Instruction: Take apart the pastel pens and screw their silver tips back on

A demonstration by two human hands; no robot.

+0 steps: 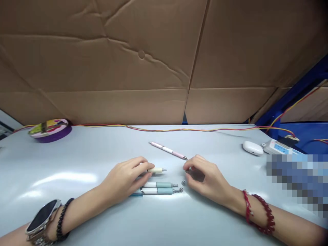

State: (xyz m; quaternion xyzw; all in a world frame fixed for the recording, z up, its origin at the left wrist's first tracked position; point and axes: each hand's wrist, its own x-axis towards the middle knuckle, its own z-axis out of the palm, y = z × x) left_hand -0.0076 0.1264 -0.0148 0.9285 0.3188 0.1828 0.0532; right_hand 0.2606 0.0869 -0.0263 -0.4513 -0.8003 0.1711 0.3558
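Note:
My left hand rests on the pale table and grips a cream pen barrel that points right. My right hand pinches a small dark part at its fingertips, a short gap from the barrel's tip. Two green-and-white pens lie side by side just below my left fingers. A tiny grey tip piece sits loose between the hands. A whole pink pen lies slanted beyond both hands.
A cardboard wall closes the back. A red-yellow twisted wire runs along its foot. A purple round tin stands at the far left. A white oval case and a power strip are at the right.

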